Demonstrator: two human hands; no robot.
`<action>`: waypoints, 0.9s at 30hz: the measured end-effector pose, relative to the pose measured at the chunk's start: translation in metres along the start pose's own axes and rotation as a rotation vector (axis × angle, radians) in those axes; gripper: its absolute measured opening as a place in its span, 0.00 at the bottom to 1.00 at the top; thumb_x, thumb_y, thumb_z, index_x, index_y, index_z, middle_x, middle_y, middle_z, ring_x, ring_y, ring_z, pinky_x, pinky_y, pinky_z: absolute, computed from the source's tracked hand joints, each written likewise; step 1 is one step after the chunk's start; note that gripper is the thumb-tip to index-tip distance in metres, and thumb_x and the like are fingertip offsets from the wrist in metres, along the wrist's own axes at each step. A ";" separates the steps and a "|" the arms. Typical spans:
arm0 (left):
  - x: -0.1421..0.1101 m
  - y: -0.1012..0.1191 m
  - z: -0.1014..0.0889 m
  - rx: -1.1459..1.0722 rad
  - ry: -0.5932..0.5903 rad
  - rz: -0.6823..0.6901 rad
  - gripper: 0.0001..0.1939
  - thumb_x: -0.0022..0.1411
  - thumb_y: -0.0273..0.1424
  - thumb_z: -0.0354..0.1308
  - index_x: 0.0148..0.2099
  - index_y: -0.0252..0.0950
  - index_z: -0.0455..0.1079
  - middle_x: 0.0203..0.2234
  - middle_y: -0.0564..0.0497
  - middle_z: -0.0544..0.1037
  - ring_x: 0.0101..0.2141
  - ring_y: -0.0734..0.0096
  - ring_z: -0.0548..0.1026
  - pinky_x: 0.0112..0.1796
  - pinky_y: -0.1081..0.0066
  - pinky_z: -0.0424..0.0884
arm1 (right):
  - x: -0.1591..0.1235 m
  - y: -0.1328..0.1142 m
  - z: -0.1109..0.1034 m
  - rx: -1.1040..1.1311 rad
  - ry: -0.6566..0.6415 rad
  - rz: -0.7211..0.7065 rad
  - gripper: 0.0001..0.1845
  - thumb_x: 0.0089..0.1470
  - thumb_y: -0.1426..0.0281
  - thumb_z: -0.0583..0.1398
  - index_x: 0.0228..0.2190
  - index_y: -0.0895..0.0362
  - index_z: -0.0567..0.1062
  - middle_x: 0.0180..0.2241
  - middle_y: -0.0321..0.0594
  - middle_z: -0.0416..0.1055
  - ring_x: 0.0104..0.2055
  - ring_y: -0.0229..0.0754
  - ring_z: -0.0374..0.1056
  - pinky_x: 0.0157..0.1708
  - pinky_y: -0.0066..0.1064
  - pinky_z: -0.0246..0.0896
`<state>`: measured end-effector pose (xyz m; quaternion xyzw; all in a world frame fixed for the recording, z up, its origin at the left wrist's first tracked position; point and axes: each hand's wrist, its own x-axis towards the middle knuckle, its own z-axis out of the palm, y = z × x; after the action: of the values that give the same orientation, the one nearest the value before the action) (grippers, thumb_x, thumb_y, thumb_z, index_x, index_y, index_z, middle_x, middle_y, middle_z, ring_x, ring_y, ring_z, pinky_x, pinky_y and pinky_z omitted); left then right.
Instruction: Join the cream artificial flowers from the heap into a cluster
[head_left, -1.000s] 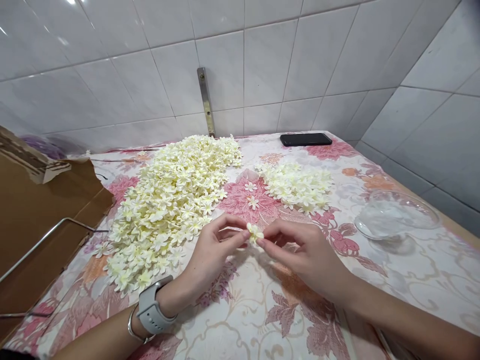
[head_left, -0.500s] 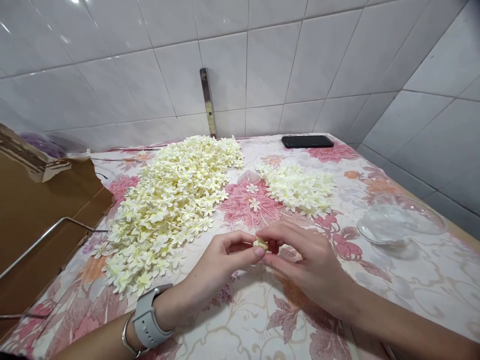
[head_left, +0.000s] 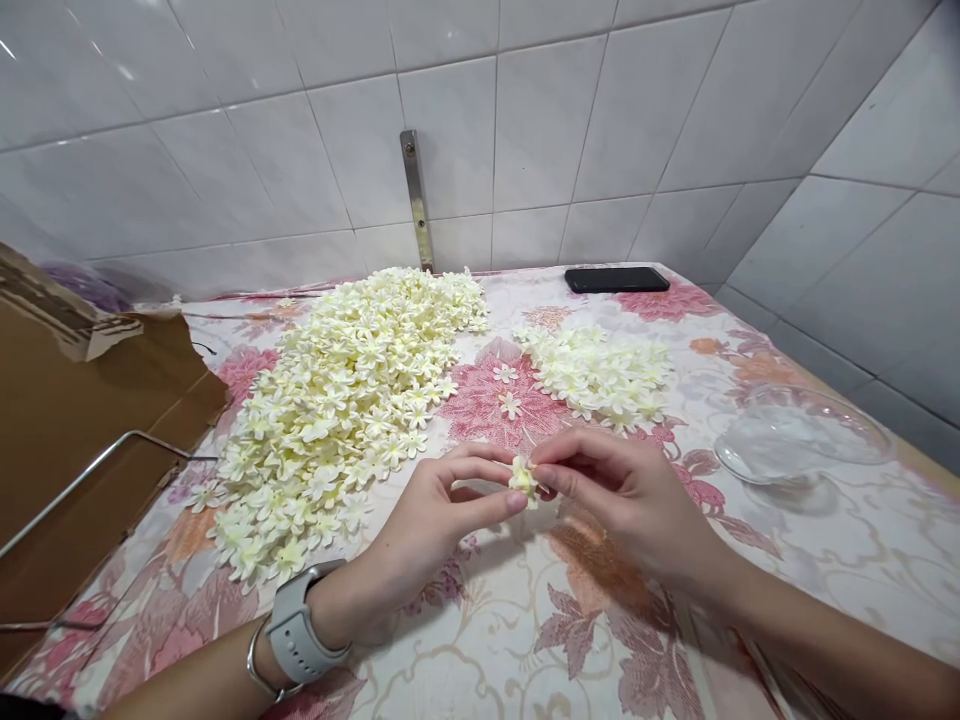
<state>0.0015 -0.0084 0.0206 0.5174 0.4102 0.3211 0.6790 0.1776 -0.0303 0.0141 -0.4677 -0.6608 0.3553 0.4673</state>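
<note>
Between my two hands is a small pale-yellow artificial flower (head_left: 523,480), seen from the side with its petals spread. My left hand (head_left: 450,505) pinches it between thumb and forefinger; the wrist wears a grey-banded watch and a bangle. My right hand (head_left: 622,490) is closed at the flower's right side, thumb and fingertips pressed together at it. A large heap of cream flowers (head_left: 337,400) spreads to the left of my hands. Beyond my right hand lies a smaller, whiter pile of flowers (head_left: 600,375). Two single blossoms (head_left: 510,405) rest between the piles.
A clear plastic dish (head_left: 799,440) stands at the right. Near the back edge lies a black phone (head_left: 616,280). A torn cardboard box (head_left: 97,420) with a bent metal rod (head_left: 90,475) takes up the left side. Behind the floral-covered table (head_left: 450,660) rises a tiled wall (head_left: 536,130).
The flower has turned and its petals show more openly between my fingers. My right hand's fingers have drawn together and shifted slightly.
</note>
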 end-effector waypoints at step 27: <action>-0.001 0.001 0.002 -0.025 -0.028 -0.083 0.04 0.52 0.29 0.64 0.30 0.34 0.78 0.24 0.53 0.76 0.29 0.76 0.70 0.32 0.78 0.63 | 0.000 0.001 -0.003 -0.336 -0.026 -0.395 0.07 0.55 0.78 0.57 0.29 0.60 0.74 0.25 0.40 0.73 0.27 0.40 0.67 0.27 0.30 0.61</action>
<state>0.0030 -0.0102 0.0219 0.4960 0.4178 0.2907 0.7035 0.1810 -0.0299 0.0137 -0.3960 -0.7950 0.1481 0.4349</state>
